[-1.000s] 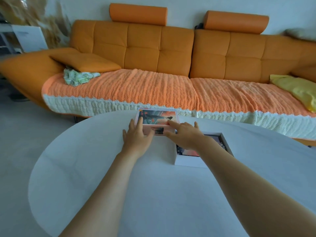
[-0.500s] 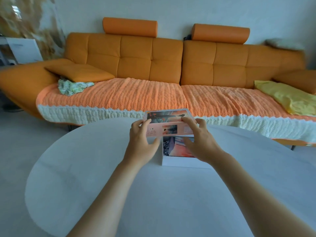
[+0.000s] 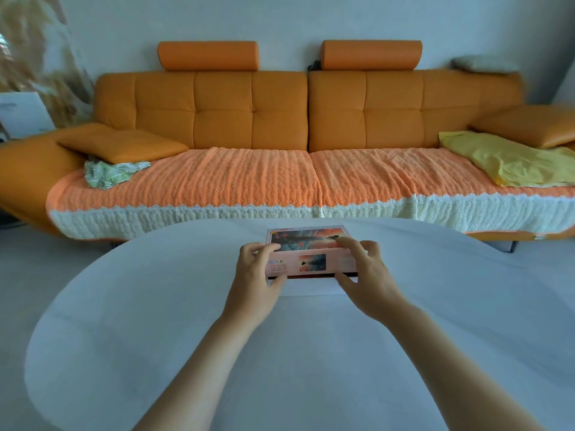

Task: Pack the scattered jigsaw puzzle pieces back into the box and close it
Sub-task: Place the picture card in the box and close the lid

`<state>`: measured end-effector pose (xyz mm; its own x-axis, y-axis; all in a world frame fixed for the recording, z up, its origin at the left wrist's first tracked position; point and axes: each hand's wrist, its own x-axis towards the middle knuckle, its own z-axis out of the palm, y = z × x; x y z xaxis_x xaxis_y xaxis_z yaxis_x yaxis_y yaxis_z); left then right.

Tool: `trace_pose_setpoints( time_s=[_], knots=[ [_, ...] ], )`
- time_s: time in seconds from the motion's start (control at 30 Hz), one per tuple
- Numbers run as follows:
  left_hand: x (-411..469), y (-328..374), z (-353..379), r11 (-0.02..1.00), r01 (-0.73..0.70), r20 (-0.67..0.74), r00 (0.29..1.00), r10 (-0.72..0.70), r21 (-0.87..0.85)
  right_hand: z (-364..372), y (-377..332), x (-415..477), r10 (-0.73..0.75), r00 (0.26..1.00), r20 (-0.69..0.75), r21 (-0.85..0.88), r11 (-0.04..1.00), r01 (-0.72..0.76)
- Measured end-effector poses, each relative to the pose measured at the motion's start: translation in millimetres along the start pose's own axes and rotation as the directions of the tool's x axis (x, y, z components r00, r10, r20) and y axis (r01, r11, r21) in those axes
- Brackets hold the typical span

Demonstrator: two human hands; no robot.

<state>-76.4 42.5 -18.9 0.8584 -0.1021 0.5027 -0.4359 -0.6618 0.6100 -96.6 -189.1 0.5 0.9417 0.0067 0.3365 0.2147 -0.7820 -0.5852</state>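
The pink box lid (image 3: 311, 259), printed with a red and grey picture, sits over the white box base (image 3: 311, 287) on the round white table (image 3: 155, 337). A dark gap shows between the lid's front edge and the base. My left hand (image 3: 255, 275) grips the lid's left end, thumb low and fingers on top. My right hand (image 3: 365, 275) grips the lid's right end the same way. No loose puzzle pieces are in sight; the inside of the box is hidden.
An orange sofa (image 3: 280, 119) with a knitted orange and white cover stands just behind the table. On it lie a yellow cloth (image 3: 510, 160), an orange cushion (image 3: 121, 144) and a patterned green cloth (image 3: 109, 172).
Both hands lifted the lid from the table left of the base, carried it right and lowered it onto the base. The base's picture inside is now covered.
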Motion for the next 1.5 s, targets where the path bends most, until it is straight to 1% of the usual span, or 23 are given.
trace_pose_setpoints(
  time_s=[0.13,0.27,0.33,0.5,0.77,0.93,1.07,1.13,1.2,1.27,1.3,1.37,1.43,1.5],
  knots=[
    [-2,0,-2,1.000,-0.015,0.005,1.000,0.015,0.026,0,7,0,0.018,1.000,-0.002,0.032,0.999,-0.018],
    [-3,0,0,0.999,0.036,0.074,0.997,-0.038,0.023,2,8,-1,0.028,0.999,0.026,0.049,0.998,-0.029],
    [-4,2,0,0.999,0.036,0.055,0.998,-0.037,0.003,2,8,-1,0.025,0.999,0.020,0.052,0.998,-0.026],
    [-4,4,-1,1.000,-0.006,-0.019,1.000,0.006,0.009,2,7,-5,-0.004,0.999,-0.049,0.062,0.998,0.007],
    [-5,2,0,0.996,-0.045,-0.045,0.998,0.049,0.083,3,8,-10,-0.026,0.994,-0.108,0.076,0.997,0.035],
    [-7,2,1,0.992,-0.063,-0.042,0.997,0.068,0.105,5,11,-12,-0.024,0.997,-0.079,0.060,0.998,0.029],
    [-4,1,-3,0.993,-0.023,0.019,1.000,0.020,0.120,-1,11,-8,-0.022,1.000,-0.013,0.030,0.999,0.022],
    [-4,4,-7,0.983,-0.014,0.047,0.999,0.006,0.185,-5,8,-6,-0.016,1.000,0.020,-0.002,1.000,0.016],
    [1,11,-12,0.947,-0.014,0.016,1.000,0.010,0.320,-9,2,-3,0.013,1.000,0.008,-0.070,0.997,-0.013],
    [16,18,-17,0.931,-0.028,-0.026,0.999,0.040,0.364,-14,-4,6,0.015,1.000,-0.015,-0.132,0.991,-0.017],
    [25,20,-19,0.933,-0.048,-0.016,0.998,0.057,0.356,-16,-7,11,0.009,1.000,-0.005,-0.139,0.990,-0.010],
    [41,22,-20,0.937,-0.079,0.089,0.995,0.051,0.341,-16,-8,22,0.013,0.998,0.058,-0.137,0.991,-0.005],
    [47,17,-12,0.920,-0.093,0.247,0.969,-0.005,0.381,-13,-7,29,0.033,0.989,0.141,-0.152,0.988,-0.012],
    [47,12,-4,0.909,-0.069,0.375,0.922,-0.099,0.411,-11,-5,31,0.047,0.980,0.191,-0.140,0.990,-0.020]
  ],
)
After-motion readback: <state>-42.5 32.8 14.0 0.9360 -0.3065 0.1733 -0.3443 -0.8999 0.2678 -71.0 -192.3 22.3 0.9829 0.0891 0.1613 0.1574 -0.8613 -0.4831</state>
